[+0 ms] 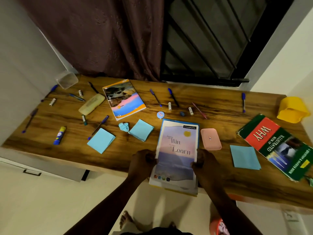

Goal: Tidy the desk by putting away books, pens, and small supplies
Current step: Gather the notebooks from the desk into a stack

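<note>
My left hand and my right hand grip the two long sides of a stack of notebooks, its top cover pale purple with "Win" and "Learn". The stack juts over the desk's front edge. A second notebook with an orange border lies further back. A green and red "WHY" book lies at the right. Several blue pens lie scattered, such as one pen at the back right. Blue note pads and a glue stick rest on the wood.
A clear plastic box stands at the back left, a yellow holder at the far right. A pink case, a cream case, a crumpled blue paper and small tubes lie around. Curtain and window grille stand behind.
</note>
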